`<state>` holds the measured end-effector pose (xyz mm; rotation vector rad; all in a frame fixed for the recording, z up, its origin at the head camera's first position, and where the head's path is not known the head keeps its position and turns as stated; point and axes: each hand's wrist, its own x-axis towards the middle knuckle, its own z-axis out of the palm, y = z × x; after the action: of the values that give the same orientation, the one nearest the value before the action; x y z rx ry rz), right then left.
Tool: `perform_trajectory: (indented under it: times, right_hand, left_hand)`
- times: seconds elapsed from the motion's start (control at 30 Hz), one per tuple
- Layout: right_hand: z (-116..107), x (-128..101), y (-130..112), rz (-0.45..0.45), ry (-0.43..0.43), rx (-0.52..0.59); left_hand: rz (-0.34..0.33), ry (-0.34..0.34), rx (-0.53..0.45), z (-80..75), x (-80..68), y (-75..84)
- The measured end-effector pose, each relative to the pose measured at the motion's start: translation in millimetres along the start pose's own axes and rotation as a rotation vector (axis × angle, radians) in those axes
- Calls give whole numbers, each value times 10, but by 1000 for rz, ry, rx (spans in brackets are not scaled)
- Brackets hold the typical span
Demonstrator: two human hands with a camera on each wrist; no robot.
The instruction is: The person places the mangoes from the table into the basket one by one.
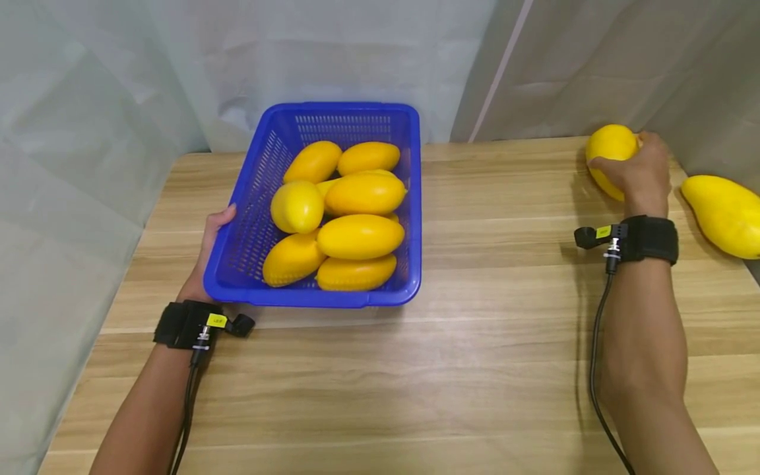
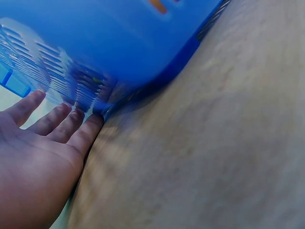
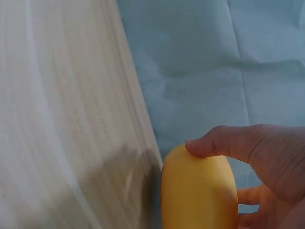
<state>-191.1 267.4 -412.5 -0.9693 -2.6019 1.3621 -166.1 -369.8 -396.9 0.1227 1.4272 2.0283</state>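
At the far right of the table, my right hand (image 1: pixel 647 168) grips a yellow mango (image 1: pixel 611 148) from its right side. The right wrist view shows the thumb lying across the top of that mango (image 3: pixel 198 191); other fingertips are partly hidden behind it. My left hand (image 1: pixel 210 244) is at the left side of a blue plastic basket (image 1: pixel 415 204), its thumb by the rim. In the left wrist view, the left hand (image 2: pixel 43 157) has its fingers fairly straight, their tips against the slotted basket wall (image 2: pixel 52 57). Several yellow mangoes (image 1: pixel 362 236) lie piled inside the basket.
Another mango (image 1: pixel 724 214) lies by the table's right edge, to the right of my right wrist. Pale sheeting (image 1: pixel 356 53) hangs behind the wooden table (image 1: pixel 415 382) and along its sides. A black cable (image 1: pixel 596 369) runs from each wrist strap.
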Motion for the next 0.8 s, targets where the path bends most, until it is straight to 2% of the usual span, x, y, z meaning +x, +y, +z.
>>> perform_trajectory:
  times: [0.23, 0.4, 0.6, 0.8]
  right_hand:
    - [-45, -19, -80, -17, -41, -31]
    - [-82, -69, -188, -29, -74, -64]
    - [-135, -176, -333, -85, -84, -47]
    - [-189, -353, -486, -149, -92, 11]
  left_hand:
    - [-2, 44, 82, 37, -11, 27]
    - [2, 49, 60, 18, 2, 29]
    - [2, 18, -8, 3, 10, 12]
    - [-4, 43, 48, 0, 7, 20]
